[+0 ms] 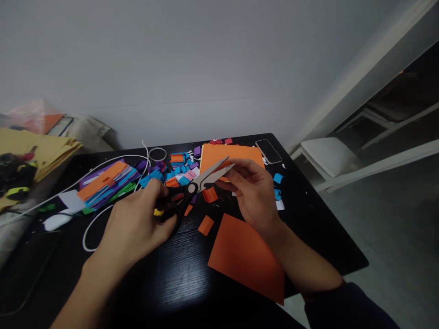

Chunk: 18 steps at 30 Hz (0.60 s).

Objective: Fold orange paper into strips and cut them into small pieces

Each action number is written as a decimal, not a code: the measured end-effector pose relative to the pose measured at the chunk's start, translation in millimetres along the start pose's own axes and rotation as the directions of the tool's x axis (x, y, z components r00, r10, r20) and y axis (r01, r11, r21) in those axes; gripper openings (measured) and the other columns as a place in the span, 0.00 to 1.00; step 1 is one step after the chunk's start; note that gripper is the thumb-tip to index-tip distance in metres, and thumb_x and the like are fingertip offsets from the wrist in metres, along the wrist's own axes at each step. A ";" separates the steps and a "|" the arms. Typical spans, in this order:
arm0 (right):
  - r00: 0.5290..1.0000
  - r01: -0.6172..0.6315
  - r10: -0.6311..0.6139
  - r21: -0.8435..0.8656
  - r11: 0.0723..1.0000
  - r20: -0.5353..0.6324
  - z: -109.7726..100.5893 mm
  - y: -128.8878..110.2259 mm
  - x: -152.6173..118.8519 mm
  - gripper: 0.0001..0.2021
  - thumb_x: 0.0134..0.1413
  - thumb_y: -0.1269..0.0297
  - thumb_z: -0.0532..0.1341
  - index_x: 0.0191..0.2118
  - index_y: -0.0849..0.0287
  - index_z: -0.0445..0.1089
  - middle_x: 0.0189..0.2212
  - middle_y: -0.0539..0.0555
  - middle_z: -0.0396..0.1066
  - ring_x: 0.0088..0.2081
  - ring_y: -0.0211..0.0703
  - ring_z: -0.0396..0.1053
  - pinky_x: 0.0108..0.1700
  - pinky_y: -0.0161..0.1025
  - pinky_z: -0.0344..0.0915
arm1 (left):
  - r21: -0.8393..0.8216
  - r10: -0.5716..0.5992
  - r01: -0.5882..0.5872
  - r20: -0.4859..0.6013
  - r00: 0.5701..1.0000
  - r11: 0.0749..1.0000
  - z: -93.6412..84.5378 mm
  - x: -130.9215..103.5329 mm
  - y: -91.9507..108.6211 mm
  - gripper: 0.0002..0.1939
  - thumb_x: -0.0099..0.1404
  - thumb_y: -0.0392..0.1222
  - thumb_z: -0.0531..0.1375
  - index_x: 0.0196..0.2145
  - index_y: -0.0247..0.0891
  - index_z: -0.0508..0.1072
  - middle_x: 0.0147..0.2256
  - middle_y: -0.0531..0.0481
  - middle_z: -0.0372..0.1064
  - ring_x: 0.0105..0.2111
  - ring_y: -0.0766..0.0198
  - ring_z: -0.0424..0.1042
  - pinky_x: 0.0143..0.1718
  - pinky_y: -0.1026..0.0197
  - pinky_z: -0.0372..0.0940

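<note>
Two bare hands are raised over the black tabletop (181,283). The left hand (142,221) has its fingers clamped on the handles of the scissors (192,188), whose long axis runs from 8 o'clock at the grips to 2 o'clock at the tips. The blades stand slightly apart and point at the right hand (254,192); its fingers are right by the tips, thumb and forefinger drawn together, though I cannot tell whether anything is between them. An orange sheet (240,253) lies at 6 o'clock from the right hand, the nearer one, with a small orange piece (206,225) at the sheet's 10 o'clock.
</note>
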State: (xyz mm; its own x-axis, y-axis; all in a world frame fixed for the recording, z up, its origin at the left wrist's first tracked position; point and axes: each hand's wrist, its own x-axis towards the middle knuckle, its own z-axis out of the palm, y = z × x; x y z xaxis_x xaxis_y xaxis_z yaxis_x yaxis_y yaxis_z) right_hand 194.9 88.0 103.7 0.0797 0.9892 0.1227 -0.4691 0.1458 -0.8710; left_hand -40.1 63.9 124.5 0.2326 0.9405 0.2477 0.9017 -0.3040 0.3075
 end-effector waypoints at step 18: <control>1.000 -0.015 0.015 0.000 1.000 0.001 -0.1 -1.9 -1.7 0.07 0.54 0.62 0.75 0.40 0.50 0.82 0.38 0.48 0.83 0.39 0.41 0.83 0.46 0.42 0.84 | 0.017 0.083 -0.082 -0.091 0.992 0.996 4.4 -1.3 -4.7 0.10 0.59 0.49 0.57 0.35 0.47 0.61 0.24 0.53 0.74 0.22 0.53 0.76 0.23 0.58 0.64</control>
State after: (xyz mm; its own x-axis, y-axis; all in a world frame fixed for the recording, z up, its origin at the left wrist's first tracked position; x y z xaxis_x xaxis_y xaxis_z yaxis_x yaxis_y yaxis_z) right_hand 195.8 86.0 105.0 0.0714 0.9914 0.1098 -0.4704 0.1305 -0.8727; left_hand -43.0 64.8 118.7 0.2728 0.8943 0.3546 0.8858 -0.3773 0.2701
